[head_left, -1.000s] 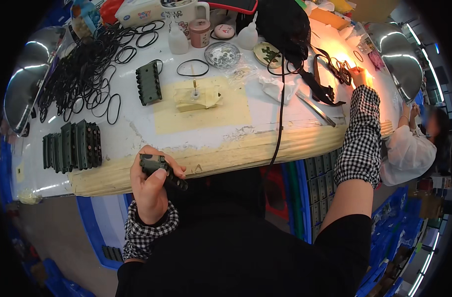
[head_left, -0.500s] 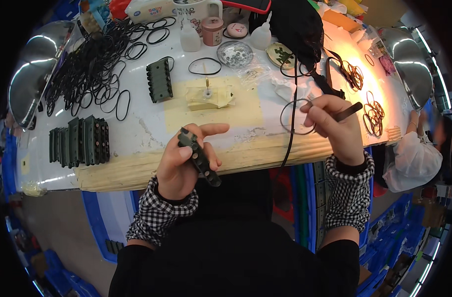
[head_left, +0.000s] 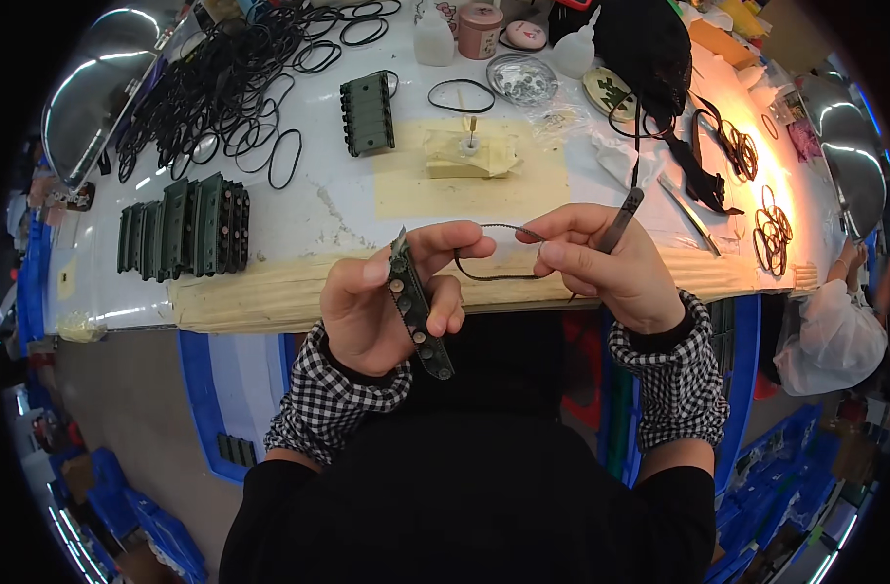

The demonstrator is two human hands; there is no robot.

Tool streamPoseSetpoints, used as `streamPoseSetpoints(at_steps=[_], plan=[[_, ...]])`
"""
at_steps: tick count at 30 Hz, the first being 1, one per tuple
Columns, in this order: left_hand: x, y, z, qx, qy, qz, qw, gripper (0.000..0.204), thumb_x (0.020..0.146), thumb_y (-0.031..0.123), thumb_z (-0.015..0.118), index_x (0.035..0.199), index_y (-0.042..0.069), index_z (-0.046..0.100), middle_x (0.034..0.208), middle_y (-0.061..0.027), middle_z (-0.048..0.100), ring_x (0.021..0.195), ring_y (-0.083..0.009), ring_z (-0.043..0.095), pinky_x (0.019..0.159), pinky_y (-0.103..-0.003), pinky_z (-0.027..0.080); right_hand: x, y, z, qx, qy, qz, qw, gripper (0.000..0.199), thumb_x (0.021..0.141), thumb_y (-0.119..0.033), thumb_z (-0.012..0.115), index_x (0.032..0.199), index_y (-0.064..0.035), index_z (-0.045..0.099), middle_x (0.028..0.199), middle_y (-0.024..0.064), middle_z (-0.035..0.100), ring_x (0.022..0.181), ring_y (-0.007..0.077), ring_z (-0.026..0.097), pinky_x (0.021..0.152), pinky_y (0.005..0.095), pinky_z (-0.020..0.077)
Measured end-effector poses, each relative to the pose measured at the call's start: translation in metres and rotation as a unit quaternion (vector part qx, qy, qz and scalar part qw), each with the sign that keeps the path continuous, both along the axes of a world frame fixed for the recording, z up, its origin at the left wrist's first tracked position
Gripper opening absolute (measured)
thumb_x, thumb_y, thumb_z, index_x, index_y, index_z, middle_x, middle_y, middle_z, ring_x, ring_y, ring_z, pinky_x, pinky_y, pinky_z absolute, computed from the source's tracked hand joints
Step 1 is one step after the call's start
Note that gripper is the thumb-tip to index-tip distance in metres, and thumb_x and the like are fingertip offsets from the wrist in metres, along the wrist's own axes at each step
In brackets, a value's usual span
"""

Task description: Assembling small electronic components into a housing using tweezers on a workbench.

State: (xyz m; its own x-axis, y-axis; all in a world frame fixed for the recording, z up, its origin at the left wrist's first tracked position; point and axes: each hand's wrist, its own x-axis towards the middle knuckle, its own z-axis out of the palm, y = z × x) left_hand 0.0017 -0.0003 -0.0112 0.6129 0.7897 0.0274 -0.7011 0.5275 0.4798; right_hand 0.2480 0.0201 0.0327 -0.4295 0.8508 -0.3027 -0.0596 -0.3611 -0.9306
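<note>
A dark green model tank hull (head_left: 418, 316) with small round wheels along its side is tilted upright in my left hand (head_left: 362, 307), gripped between thumb and fingers. My right hand (head_left: 611, 273) pinches a thin black toothed rubber band (head_left: 503, 278), a loop that stretches across to the left fingertips. A pair of dark tweezers (head_left: 622, 219) is also tucked in the right hand, pointing up past the forefinger. Both hands are close together above the table's near edge. More such hulls (head_left: 187, 229) stand in a row at the left, and one hull (head_left: 369, 115) lies farther back.
A heap of black bands (head_left: 211, 97) spreads over the far left. Behind my hands sits a yellow taped block (head_left: 469, 164) with a small upright pin. Bottles, a pink jar (head_left: 480, 34) and a clear dish (head_left: 521, 80) stand beyond. Another person's sleeve (head_left: 834, 336) shows at right.
My right hand has moved left with the band and tweezers, bringing the band against the left fingers. The hull has turned more upright. The whole view has shifted.
</note>
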Motion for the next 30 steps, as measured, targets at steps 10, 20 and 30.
streamPoseSetpoints(at_steps=[10,20,30], plan=[[0.003,-0.006,-0.002,-0.026,-0.099,0.006,0.995,0.076,0.083,0.037,0.052,0.137,-0.013,0.035,0.134,-0.0274,0.046,0.069,-0.0185,0.059,0.075,-0.035,0.053,0.000,-0.003,0.000,-0.071,0.029,-0.002,0.997,0.020,0.093,-0.015,0.058,0.100,0.0027,0.064,0.073,0.0050,0.064,0.045,0.0012,0.036,0.042,0.0176,0.0268],[-0.006,-0.005,-0.006,-0.014,-0.095,-0.024,0.995,0.076,0.081,0.036,0.053,0.140,-0.008,0.034,0.138,-0.0240,0.045,0.067,-0.0168,0.055,0.072,-0.034,0.048,-0.003,-0.002,0.000,-0.067,0.036,0.004,0.997,0.025,0.094,-0.018,0.056,0.101,0.0038,0.065,0.070,0.0035,0.063,0.046,0.0018,0.036,0.043,0.0176,0.0267],[-0.004,-0.004,-0.006,-0.010,-0.086,-0.040,0.995,0.076,0.081,0.036,0.054,0.141,-0.005,0.034,0.139,-0.0224,0.045,0.066,-0.0156,0.055,0.071,-0.033,0.047,-0.001,-0.002,-0.001,-0.068,0.084,0.020,0.994,0.029,0.096,-0.020,0.055,0.105,0.0059,0.063,0.074,0.0059,0.065,0.045,0.0019,0.036,0.043,0.0172,0.0277]])
